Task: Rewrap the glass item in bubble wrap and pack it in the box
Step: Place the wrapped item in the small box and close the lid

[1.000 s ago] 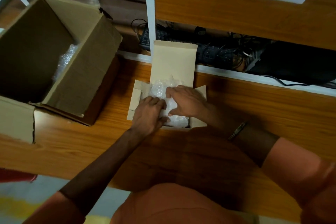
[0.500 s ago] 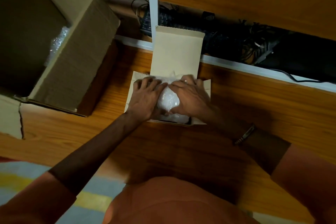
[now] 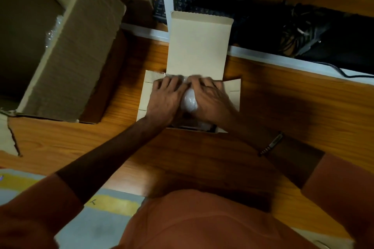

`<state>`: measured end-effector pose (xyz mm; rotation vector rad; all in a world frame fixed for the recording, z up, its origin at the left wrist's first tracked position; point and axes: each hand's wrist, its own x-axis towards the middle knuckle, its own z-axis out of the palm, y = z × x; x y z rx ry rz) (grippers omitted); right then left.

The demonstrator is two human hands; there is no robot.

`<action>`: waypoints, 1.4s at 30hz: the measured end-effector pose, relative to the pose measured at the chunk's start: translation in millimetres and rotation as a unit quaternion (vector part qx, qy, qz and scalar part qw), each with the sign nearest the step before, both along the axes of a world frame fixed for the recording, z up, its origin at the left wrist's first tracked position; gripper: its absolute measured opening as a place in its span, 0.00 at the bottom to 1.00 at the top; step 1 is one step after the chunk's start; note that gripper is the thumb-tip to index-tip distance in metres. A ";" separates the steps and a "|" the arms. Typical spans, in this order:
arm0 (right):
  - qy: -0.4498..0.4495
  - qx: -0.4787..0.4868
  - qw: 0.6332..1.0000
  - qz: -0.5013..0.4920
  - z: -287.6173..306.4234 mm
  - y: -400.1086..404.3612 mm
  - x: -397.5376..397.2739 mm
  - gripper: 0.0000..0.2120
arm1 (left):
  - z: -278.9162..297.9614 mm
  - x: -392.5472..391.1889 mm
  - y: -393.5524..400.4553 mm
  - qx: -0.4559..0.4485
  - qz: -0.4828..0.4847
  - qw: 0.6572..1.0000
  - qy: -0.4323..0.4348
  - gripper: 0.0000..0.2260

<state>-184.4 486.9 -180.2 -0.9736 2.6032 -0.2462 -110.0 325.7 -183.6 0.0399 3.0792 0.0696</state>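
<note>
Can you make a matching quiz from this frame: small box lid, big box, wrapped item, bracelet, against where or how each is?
Things:
1. lid
2. big box
3. wrapped item
4. bracelet

Place or state:
A. on the right wrist
B. open, on the table's left
C. standing up, behind the hands
D. in the small box, between left hand and right hand

Pairs: 1-C, 2-B, 3-D, 4-A
</note>
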 end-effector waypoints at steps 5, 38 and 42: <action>0.009 -0.034 0.999 0.016 0.2 2.0 -0.4 0.53 | 6.7 4.2 7.8 -0.031 0.000 0.999 0.007 0.47; 0.034 0.026 0.999 0.034 27.4 38.3 18.4 0.54 | 40.3 68.7 -13.1 0.196 0.212 0.953 0.096 0.09; 0.024 0.025 0.999 0.027 26.3 37.7 18.4 0.54 | 43.2 63.8 4.1 0.249 0.100 0.958 0.103 0.07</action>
